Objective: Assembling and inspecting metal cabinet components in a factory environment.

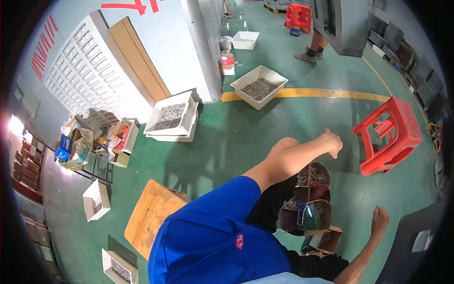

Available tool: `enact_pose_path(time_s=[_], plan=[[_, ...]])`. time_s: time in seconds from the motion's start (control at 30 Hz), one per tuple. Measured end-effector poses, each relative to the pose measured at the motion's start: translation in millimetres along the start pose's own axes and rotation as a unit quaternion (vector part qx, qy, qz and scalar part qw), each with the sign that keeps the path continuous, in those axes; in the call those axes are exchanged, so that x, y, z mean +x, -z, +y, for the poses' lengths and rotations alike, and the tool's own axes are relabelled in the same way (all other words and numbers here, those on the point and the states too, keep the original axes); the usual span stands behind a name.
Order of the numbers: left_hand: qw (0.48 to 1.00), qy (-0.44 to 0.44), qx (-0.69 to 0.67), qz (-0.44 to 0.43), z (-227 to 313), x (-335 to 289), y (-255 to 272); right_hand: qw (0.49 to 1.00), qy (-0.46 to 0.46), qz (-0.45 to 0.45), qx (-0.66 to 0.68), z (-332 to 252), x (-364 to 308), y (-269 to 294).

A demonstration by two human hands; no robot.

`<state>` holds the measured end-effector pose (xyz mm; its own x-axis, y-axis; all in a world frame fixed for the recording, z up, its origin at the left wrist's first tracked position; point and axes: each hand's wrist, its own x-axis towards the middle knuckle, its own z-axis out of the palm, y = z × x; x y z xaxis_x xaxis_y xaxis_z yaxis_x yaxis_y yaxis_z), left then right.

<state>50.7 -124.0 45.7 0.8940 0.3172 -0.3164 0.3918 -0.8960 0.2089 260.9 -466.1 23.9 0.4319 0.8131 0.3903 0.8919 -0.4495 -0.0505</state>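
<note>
Small cartons (309,199) of grey metal bits clustered on green floor (227,142) below left hand (334,142), loosely curled and holding nothing, right hand (379,218) seemingly fisted beside them, most cartons already filled.

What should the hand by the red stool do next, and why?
Probably reach a little farther and grip the red stool. The left hand looks empty and is stretched toward it without touching, and the stool seems to lie tipped on the green floor.
</note>
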Motion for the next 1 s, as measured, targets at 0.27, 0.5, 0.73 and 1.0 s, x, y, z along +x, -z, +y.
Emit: enact_pose_path(time_s=[0.27, 0.5, 0.73, 1.0], plan=[[1.000, -0.005, 0.007, 0.014, 10.4, 3.6, -0.7, 1.000, 0.009, 0.026, -0.010, -1.2, 0.4, 5.2], [1.000, -0.011, -0.009, 0.015, 5.9, 5.0, -3.4, 0.999, -0.009, 0.047, -0.006, -5.3, 3.1, 16.2], [1.000, -0.001, -0.013, 0.017, 6.9, 5.6, -3.2, 0.993, -0.097, 0.058, 0.014, 6.7, -7.3, 38.0], [1.000, -0.014, -0.009, 0.006, 11.5, 4.1, 0.5, 0.993, -0.081, 0.081, 0.000, 6.0, -16.4, 44.2]])
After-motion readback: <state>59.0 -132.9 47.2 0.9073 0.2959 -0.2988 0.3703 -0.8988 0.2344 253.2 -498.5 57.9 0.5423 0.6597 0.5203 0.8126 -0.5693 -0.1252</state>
